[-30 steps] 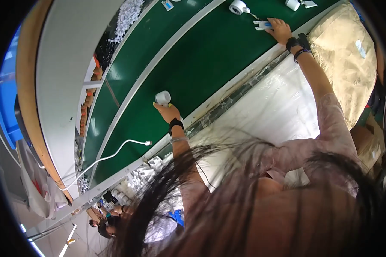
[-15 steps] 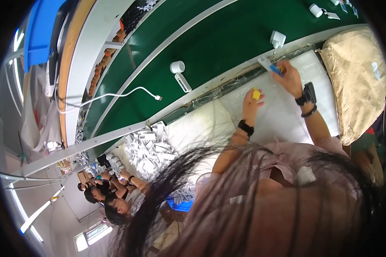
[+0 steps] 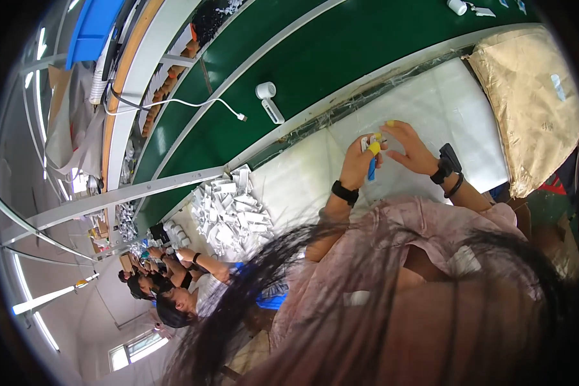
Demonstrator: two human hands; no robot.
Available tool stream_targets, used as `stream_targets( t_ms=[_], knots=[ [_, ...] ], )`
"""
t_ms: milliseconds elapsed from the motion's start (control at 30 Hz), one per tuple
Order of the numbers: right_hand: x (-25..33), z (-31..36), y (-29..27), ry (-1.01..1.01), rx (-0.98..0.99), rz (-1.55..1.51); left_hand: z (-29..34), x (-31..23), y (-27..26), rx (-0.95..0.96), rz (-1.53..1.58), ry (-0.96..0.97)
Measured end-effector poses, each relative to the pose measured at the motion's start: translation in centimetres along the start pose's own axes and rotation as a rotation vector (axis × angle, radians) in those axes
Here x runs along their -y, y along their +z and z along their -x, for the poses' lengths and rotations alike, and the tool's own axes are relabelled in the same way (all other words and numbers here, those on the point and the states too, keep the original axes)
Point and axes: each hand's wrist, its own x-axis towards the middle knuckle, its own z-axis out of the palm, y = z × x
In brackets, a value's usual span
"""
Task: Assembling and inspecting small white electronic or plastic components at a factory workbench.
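Note:
My left hand (image 3: 356, 164) is closed around a small blue-and-white part (image 3: 371, 168) above the pale worktop. The blue strip hangs below the fingers; most of the white portion is covered by them. Yellow covers show at the left fingertips. Just to the right, my right hand (image 3: 413, 149) has its fingers apart, with nothing visible in it and a yellow cover on one fingertip. Farther off, on the green conveyor belt (image 3: 328, 58), lies a white device with a round head (image 3: 265, 91) and a slim body (image 3: 273, 112).
A heap of white plastic parts (image 3: 228, 212) sits on the worktop to my left. Brown wrapping (image 3: 521, 109) covers the right end. A white cable (image 3: 199, 103) dangles over the belt. Co-workers (image 3: 174, 302) sit farther down the line.
The blue-and-white part has passed from my right hand to my left. Both hands have come nearer each other. The white head at the belt edge no longer shows there.

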Motion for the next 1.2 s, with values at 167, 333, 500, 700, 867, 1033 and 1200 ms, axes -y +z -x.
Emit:
stream_targets(
  t_ms=[167, 333, 500, 700, 867, 1033, 1200],
  knots=[
    [1.0, -0.2, 1.0, -0.002, 0.214, -0.422, 4.1, -3.2, 0.1, 0.205, 0.016, -0.071],
    [2.8, 0.4, 0.2, 0.329, 0.481, -0.734, 6.2, -4.0, -0.4, 0.186, 0.051, -0.057],
    [4.5, 0.8, -0.7, -0.073, 0.416, -0.612, 6.7, -3.4, -1.5, 0.069, -0.049, -0.097],
    [5.1, 0.8, -2.1, 0.122, 0.755, -0.786, 6.9, -4.1, -1.6, 0.185, -0.364, -0.105],
    [6.0, 1.4, -2.0, 0.100, 0.543, -0.432, 7.5, -4.0, -0.8, 0.097, -0.306, -0.020],
    [7.0, 1.9, -0.4, -0.077, -0.043, 0.093, 7.5, -1.5, 0.2, -0.071, -0.187, 0.035],
    [7.4, 1.8, 0.0, -0.106, -0.334, -0.020, 7.4, -2.1, 1.9, -0.071, -0.106, 0.121]
  ],
)
